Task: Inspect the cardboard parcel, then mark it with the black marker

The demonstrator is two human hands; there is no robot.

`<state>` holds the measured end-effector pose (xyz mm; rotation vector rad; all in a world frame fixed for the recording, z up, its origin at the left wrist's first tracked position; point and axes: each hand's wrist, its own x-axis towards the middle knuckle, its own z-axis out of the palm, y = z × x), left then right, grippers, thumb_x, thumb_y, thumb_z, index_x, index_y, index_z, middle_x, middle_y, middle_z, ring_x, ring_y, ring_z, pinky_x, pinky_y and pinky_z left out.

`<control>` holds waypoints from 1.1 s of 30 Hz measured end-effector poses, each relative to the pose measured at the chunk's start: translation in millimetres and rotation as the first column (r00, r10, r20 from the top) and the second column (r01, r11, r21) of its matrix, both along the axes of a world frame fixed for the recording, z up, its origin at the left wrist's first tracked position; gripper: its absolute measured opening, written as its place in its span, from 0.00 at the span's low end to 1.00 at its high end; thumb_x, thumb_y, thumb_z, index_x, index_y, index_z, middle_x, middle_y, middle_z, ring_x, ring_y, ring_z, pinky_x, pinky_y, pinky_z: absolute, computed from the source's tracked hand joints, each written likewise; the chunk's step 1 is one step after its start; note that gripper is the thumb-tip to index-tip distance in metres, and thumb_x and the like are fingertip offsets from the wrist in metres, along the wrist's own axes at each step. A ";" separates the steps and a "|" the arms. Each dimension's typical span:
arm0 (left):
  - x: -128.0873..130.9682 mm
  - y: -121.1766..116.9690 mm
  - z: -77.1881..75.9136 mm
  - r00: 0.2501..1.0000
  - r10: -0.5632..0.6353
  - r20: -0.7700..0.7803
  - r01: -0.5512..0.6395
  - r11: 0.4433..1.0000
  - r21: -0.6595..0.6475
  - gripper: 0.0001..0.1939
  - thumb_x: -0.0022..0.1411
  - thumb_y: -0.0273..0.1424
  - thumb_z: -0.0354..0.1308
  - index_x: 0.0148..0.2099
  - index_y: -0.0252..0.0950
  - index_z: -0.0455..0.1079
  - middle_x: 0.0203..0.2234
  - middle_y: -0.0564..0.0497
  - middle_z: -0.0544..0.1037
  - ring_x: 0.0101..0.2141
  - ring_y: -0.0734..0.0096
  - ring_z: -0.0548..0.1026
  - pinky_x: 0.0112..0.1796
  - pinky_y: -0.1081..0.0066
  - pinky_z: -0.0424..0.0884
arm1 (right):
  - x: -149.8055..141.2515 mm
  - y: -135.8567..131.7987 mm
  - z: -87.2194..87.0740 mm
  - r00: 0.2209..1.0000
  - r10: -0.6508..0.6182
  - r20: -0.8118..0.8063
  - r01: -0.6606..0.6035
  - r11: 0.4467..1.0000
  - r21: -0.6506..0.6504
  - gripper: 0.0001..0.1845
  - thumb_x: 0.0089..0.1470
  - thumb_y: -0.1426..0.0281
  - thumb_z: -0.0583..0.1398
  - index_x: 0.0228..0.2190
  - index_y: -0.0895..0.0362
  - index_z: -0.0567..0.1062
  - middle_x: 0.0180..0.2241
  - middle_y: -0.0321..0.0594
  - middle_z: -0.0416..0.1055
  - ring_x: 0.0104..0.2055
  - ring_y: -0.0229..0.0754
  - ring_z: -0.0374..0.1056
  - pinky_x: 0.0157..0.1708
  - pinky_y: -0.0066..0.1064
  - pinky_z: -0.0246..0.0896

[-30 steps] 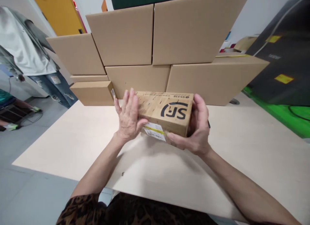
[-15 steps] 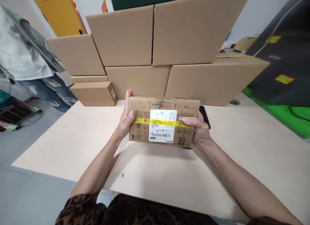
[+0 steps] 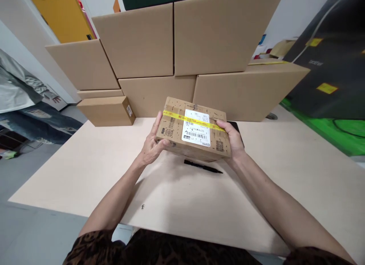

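Between my two hands is a cardboard box (image 3: 176, 124) with yellow tape across it and a white shipping label (image 3: 195, 128). It tilts, so its labelled face and near side both show. My left hand (image 3: 154, 143) grips the left end, thumb at the near lower corner. My right hand (image 3: 234, 139) is closed on the right end, its thumb on the labelled face by the tape. A black marker pen (image 3: 202, 166) lies on the table below the box. Behind my right hand, a flat black object (image 3: 237, 129) is partly hidden.
Large cardboard boxes (image 3: 209, 37) are stacked along the back of the table (image 3: 85, 173). A smaller brown box (image 3: 104, 112) stands in front of them at the left. A dark machine (image 3: 330, 67) is at the right. A person in torn jeans (image 3: 42, 120) stands at the left.
The box has been tipped and turned, its left end now higher up and its near side showing. The marker pen beneath it has come into full view. The person at the left has shifted.
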<state>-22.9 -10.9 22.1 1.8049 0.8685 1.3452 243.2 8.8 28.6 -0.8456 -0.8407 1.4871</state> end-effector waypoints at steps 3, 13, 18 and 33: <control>6.9 0.1 -0.3 0.991 0.092 0.097 -0.086 0.995 -0.056 0.52 0.63 0.61 0.61 0.79 0.46 0.49 0.70 0.38 0.69 0.69 0.42 0.68 0.67 0.43 0.65 | -0.5 4.1 -11.5 0.997 -0.069 0.047 0.060 0.982 0.178 0.35 0.56 0.52 0.64 0.63 0.45 0.70 0.57 0.40 0.80 0.59 0.59 0.78 0.58 0.62 0.75; -4.0 5.4 8.9 0.936 0.253 0.245 -0.131 0.896 -0.423 0.45 0.64 0.62 0.61 0.74 0.47 0.59 0.69 0.43 0.72 0.68 0.47 0.71 0.65 0.47 0.71 | -9.0 -12.2 -23.2 0.807 -0.426 0.410 -0.050 0.641 0.766 0.43 0.60 0.35 0.55 0.70 0.37 0.58 0.76 0.37 0.51 0.81 0.59 0.41 0.76 0.65 0.39; -19.6 10.4 10.4 0.928 0.254 0.273 -0.089 0.862 -0.499 0.36 0.64 0.62 0.60 0.66 0.48 0.70 0.60 0.47 0.81 0.61 0.50 0.79 0.59 0.50 0.78 | 3.2 -5.4 -21.7 0.698 -0.503 0.509 -0.289 0.452 0.844 0.71 0.41 0.36 0.71 0.74 0.39 0.42 0.77 0.45 0.44 0.80 0.68 0.38 0.75 0.71 0.37; -8.9 -11.9 30.7 0.985 -0.060 0.159 0.107 0.944 -0.312 0.63 0.53 0.46 0.77 0.80 0.53 0.43 0.72 0.42 0.67 0.68 0.42 0.70 0.67 0.42 0.68 | 7.6 2.4 -23.8 0.847 -0.421 0.325 -0.003 0.608 0.794 0.58 0.46 0.42 0.70 0.71 0.39 0.55 0.67 0.44 0.63 0.69 0.63 0.63 0.67 0.64 0.61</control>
